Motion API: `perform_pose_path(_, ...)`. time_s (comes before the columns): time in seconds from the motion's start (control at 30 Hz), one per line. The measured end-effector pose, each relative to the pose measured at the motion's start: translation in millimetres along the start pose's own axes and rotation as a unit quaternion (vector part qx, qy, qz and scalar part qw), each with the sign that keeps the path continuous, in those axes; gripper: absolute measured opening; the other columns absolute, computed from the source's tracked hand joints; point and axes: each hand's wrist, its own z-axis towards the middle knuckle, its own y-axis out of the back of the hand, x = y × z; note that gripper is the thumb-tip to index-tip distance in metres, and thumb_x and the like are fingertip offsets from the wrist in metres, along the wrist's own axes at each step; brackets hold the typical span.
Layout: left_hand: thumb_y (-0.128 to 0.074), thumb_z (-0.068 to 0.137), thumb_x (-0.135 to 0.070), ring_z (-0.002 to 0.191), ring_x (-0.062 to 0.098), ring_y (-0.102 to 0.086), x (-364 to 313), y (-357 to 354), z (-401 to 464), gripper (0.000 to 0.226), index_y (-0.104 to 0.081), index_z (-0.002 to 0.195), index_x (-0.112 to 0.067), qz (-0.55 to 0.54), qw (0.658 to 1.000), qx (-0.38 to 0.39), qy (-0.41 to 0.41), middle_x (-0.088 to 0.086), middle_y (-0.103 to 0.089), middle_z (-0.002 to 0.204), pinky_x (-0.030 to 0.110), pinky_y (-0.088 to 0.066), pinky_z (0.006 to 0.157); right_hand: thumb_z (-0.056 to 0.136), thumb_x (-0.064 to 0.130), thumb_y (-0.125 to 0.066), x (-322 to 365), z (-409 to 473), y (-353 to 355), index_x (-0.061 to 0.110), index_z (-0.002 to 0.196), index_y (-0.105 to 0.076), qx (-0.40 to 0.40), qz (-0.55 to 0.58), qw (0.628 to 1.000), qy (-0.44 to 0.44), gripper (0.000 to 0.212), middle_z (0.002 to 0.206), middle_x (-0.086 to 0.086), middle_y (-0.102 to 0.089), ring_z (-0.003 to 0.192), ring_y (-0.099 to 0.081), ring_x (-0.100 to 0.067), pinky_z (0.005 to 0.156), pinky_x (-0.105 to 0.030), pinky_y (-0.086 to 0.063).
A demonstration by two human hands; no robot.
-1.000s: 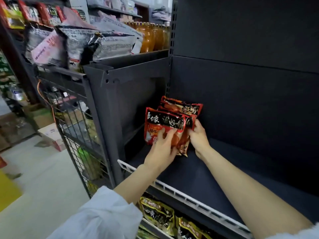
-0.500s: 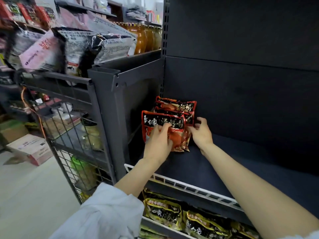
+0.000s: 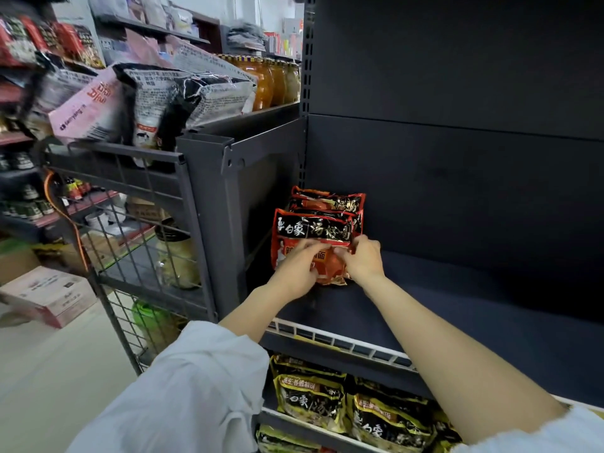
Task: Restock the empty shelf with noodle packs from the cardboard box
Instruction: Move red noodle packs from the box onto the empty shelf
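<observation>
The lower half of the front red noodle pack (image 3: pixel 313 228) was hidden behind the left hand (image 3: pixel 299 268) and the right hand (image 3: pixel 362 259), so its lower print could not be read. The packs behind it (image 3: pixel 330 201) showed only their top edges (how many stood there could not be told). Whether the fingers gripped the pack or merely pressed it could not be told. The yellow noodle packs (image 3: pixel 313 393) on the lower shelf were cut off by the bottom edge and partly covered by the white sleeve (image 3: pixel 196 387). Goods at the far left (image 3: pixel 29 40) were blurred, their labels unreadable. The right forearm ran out of frame.
</observation>
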Motion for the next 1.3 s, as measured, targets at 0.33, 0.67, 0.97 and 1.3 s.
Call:
perform_pose_path(0.33,-0.058,0.088,-0.007,0.118,0.026,-0.049,12.3,-0.9,-2.6,0.062,-0.031,0.141,-0.021,-0.093,0.981,-0.095,0.14,0.009,-0.026,0.14,0.037,-0.043,0.104,0.095,0.017,-0.055,-14.6,9.7,3.2,0.001,0.121,-0.047,-0.01,0.019,1.0,-0.019,0.032,0.127,-0.017,-0.05,0.113,-0.054,-0.032,0.096,-0.041,-0.046)
perform_pose_path(0.67,-0.054,0.091,-0.008,0.116,0.024,-0.052,0.8,-3.5,-12.6,0.054,-0.034,0.139,-0.021,-0.102,0.979,-0.103,0.141,0.011,-0.028,0.14,0.027,-0.043,0.095,0.095,0.015,-0.052,-15.8,-2.2,14.7,0.007,0.128,-0.038,-0.008,0.06,0.997,-0.055,0.037,0.119,-0.013,-0.057,0.107,-0.058,-0.029,0.088,-0.038,-0.049)
perform_pose_path(0.97,-0.058,0.089,-0.012,0.116,0.027,-0.052,-2.8,2.1,-25.7,0.047,-0.041,0.133,-0.02,-0.083,0.975,-0.13,0.16,0.012,-0.03,0.139,0.034,-0.047,0.095,0.09,0.014,-0.061,-12.5,-23.3,23.3,0.01,0.137,-0.035,-0.008,0.035,0.999,-0.027,0.054,0.133,-0.014,-0.048,0.12,-0.049,-0.026,0.099,-0.036,-0.044)
perform_pose_path(1.3,-0.055,0.086,-0.012,0.106,0.017,-0.047,-54.9,13.4,-58.6,0.019,-0.058,0.103,-0.018,0.054,0.966,-0.25,-0.042,-0.002,-0.054,0.112,0.032,-0.033,0.091,0.086,-0.013,-0.039,-12.7,-56.5,42.9,0.011,0.133,-0.044,-0.006,0.004,1.0,0.01,0.053,0.134,-0.012,-0.048,0.122,-0.046,-0.022,0.089,-0.025,-0.039)
